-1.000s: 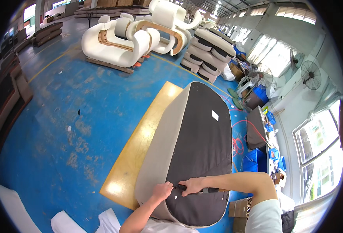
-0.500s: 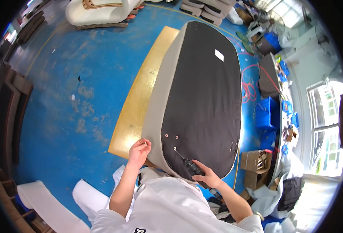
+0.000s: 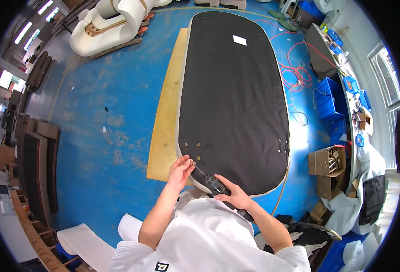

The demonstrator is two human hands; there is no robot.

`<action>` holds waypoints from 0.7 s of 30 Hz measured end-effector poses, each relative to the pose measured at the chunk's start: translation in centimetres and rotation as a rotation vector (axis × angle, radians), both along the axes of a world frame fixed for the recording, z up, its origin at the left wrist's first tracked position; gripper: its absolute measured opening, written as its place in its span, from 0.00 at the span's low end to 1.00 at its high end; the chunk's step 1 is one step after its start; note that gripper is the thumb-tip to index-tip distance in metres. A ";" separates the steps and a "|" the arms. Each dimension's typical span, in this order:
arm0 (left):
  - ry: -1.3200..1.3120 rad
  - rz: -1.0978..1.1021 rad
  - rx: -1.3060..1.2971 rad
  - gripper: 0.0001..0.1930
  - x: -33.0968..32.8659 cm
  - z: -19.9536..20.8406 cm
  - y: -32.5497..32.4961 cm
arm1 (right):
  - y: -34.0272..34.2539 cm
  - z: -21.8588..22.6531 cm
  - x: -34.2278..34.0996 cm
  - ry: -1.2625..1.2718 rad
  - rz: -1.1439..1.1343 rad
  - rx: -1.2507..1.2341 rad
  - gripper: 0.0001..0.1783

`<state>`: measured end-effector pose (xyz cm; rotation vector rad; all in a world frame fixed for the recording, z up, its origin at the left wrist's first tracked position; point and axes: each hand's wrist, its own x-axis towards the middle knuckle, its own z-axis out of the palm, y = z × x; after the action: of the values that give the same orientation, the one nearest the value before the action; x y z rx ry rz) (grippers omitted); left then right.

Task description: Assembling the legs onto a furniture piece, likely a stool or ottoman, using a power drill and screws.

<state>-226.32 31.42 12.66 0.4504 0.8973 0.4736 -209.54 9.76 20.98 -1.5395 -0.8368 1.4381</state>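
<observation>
Here's my view through the head camera, and both hands are busy. The left hand (image 3: 180,171) is nearly closed, thumb and fingertips pinched together right at the tip of the power driver (image 3: 215,184); whatever sits in that pinch is too small for me to make out. The right hand (image 3: 234,195) is curled around the driver's dark body, thumb along the top, the tool slanting up and left toward the other hand.

Just beyond them lies the big padded piece (image 3: 231,99), black fabric side up with a pale edge, resting over a yellow board (image 3: 166,122) on the blue floor (image 3: 123,113). I count three small ring fittings (image 3: 198,145) near its close left corner, beside the left hand; hands and driver block my look at the near edge there.

Off to the right, a red hose (image 3: 295,77) loops across the floor, with a blue crate (image 3: 330,99) and an open cardboard box (image 3: 324,162) past it. Lower left, white padding strips (image 3: 89,247); upper left, a cream curved frame (image 3: 107,34).
</observation>
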 end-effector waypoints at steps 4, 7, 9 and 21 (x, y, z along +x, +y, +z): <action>-0.035 0.041 0.044 0.09 1.1 0.8 -0.5 | -0.2 0.2 0.9 0.051 0.016 -0.021 0.46; 0.087 -0.011 0.198 0.08 1.2 1.0 -1.2 | -0.4 0.7 1.5 -0.037 0.054 -0.029 0.47; 0.130 -0.085 0.254 0.08 1.0 0.9 -1.2 | -0.5 1.3 2.3 -0.186 0.171 -0.078 0.48; 0.870 -0.487 1.185 0.22 -2.2 -2.5 -2.4 | 0.9 0.5 2.0 -0.312 0.063 -0.179 0.45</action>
<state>-228.49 29.06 10.15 2.0211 1.2058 0.3011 -207.50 10.63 21.43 -1.9226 -0.9671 1.3666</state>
